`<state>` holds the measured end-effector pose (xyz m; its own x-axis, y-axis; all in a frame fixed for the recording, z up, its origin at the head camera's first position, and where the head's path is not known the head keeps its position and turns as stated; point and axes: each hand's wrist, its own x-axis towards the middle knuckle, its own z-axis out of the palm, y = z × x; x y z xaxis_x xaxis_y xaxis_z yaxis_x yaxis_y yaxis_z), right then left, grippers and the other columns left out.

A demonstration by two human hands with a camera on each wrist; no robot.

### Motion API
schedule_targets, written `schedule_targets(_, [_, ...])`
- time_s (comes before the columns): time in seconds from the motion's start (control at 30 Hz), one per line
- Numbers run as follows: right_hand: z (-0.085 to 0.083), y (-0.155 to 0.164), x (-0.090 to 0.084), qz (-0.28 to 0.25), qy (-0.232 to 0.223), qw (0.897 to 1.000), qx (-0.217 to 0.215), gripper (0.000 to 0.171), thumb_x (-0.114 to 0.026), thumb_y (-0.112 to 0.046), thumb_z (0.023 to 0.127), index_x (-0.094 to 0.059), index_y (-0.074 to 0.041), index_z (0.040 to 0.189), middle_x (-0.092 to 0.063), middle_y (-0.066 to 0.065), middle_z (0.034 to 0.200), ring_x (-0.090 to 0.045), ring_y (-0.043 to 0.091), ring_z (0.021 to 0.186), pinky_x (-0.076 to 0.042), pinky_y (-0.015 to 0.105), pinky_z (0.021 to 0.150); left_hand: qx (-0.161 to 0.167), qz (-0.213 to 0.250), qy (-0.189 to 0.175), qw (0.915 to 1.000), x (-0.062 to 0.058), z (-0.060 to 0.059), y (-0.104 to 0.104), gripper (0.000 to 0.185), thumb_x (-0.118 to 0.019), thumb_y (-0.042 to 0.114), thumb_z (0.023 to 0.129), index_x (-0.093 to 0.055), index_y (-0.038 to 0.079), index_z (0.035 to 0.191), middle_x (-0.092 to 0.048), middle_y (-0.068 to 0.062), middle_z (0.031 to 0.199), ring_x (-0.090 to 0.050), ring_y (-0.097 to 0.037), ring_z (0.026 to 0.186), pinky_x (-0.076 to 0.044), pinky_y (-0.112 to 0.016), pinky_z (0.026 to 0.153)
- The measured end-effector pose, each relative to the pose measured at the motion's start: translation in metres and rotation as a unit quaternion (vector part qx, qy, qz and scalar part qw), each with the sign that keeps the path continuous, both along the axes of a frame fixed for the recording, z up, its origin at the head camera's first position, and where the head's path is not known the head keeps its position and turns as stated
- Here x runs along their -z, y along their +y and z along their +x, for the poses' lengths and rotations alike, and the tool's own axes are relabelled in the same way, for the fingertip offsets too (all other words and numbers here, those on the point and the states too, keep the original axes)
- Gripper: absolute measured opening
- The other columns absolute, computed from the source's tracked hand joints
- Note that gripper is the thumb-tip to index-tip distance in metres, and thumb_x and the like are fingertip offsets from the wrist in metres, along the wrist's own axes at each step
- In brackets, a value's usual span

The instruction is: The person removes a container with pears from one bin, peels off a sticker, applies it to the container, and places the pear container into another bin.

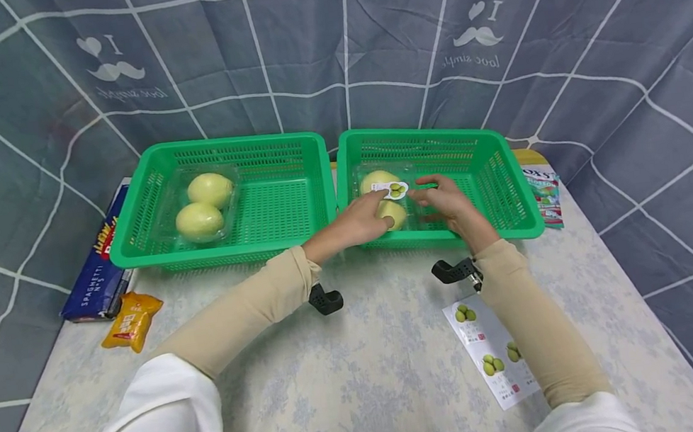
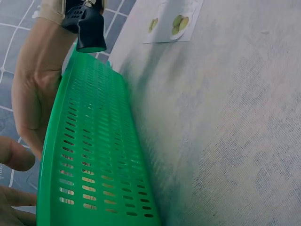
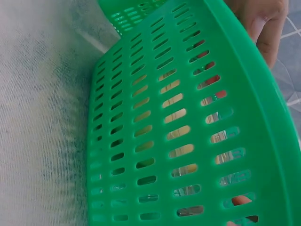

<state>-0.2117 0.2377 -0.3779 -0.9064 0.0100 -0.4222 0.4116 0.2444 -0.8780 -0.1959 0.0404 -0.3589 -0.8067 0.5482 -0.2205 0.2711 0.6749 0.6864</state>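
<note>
With left grip (image 1: 360,222) and right grip (image 1: 449,202) both spread, the sticker (image 1: 398,190) should handle light, flimsy and perhaps tacky, best taken by its edges.

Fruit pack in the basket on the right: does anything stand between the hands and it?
Nothing visible blocks the way from above: the left hand and right hand reach in over the near rim of the green basket. Only a fruit-print label covers part of the fruit pack, with the left hand at it.

Bright head view, soft shadows, hazy wrist views
</note>
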Motion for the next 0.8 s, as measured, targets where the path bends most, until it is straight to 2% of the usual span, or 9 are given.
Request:
schedule_targets(0.07, [-0.001,0.000,-0.001,0.020,-0.004,1.000,-0.010,0.063,-0.058,-0.020,0.101,-0.029,-0.002,0.154,-0.031,0.025,0.156,-0.040,0.041,0.140,-0.049,0.055,0.108,0.010,-0.006,0.005,0.9999,0.001,0.001,0.001,0.062,-0.051,0.020,0.102,-0.029,0.004,0.158,-0.030,-0.016,0.165,-0.028,-0.031,0.154,-0.030,-0.049,0.124])
schedule_targets(0.2, [-0.004,-0.002,-0.003,0.086,-0.012,0.995,-0.044,0.066,-0.056,-0.029,0.103,-0.026,-0.003,0.156,-0.032,0.025,0.156,-0.043,0.041,0.138,-0.050,0.054,0.107,0.036,-0.036,0.027,0.9983,0.003,0.003,0.002,0.063,-0.047,0.024,0.105,-0.024,0.001,0.159,-0.019,-0.021,0.167,-0.016,-0.033,0.157,-0.020,-0.048,0.128])
schedule_targets(0.33, [-0.009,-0.006,-0.003,0.148,-0.013,0.986,-0.074,0.070,-0.054,-0.036,0.103,-0.021,-0.004,0.157,-0.033,0.026,0.155,-0.048,0.040,0.135,-0.051,0.053,0.105,0.063,-0.075,0.060,0.9934,0.006,0.004,0.003,0.061,-0.040,0.029,0.108,-0.024,-0.002,0.158,-0.014,-0.024,0.167,-0.012,-0.036,0.158,-0.014,-0.048,0.130])
schedule_targets(0.4, [-0.011,-0.007,-0.002,0.165,-0.014,0.983,-0.077,0.071,-0.054,-0.037,0.103,-0.021,-0.004,0.157,-0.038,0.025,0.150,-0.052,0.039,0.129,-0.052,0.052,0.104,0.071,-0.098,0.076,0.9897,0.007,0.003,0.004,0.060,-0.037,0.031,0.109,-0.027,-0.003,0.157,-0.016,-0.024,0.167,-0.013,-0.036,0.158,-0.013,-0.049,0.130])
schedule_targets(0.53, [-0.014,-0.008,0.000,0.176,-0.018,0.981,-0.073,0.070,-0.053,-0.036,0.104,-0.021,-0.006,0.157,-0.046,0.022,0.132,-0.055,0.034,0.114,-0.054,0.051,0.102,0.076,-0.132,0.101,0.9832,0.010,0.002,0.005,0.058,-0.034,0.034,0.110,-0.033,-0.002,0.155,-0.021,-0.023,0.166,-0.018,-0.035,0.157,-0.013,-0.053,0.129])
schedule_targets(0.6, [-0.015,-0.008,0.001,0.177,-0.018,0.982,-0.069,0.068,-0.053,-0.036,0.104,-0.022,-0.007,0.157,-0.046,0.021,0.129,-0.056,0.033,0.110,-0.054,0.051,0.102,0.076,-0.143,0.110,0.9806,0.011,0.001,0.006,0.057,-0.034,0.034,0.110,-0.034,-0.002,0.155,-0.022,-0.022,0.166,-0.019,-0.035,0.157,-0.011,-0.054,0.129])
schedule_targets(0.8, [-0.018,-0.006,0.001,0.174,-0.016,0.983,-0.052,0.064,-0.050,-0.035,0.105,-0.023,-0.009,0.157,-0.045,0.026,0.139,-0.059,0.038,0.113,-0.054,0.053,0.102,0.072,-0.172,0.134,0.9733,0.012,-0.002,0.006,0.058,-0.032,0.035,0.110,-0.033,-0.001,0.155,-0.023,-0.021,0.166,-0.018,-0.036,0.157,-0.006,-0.053,0.130])
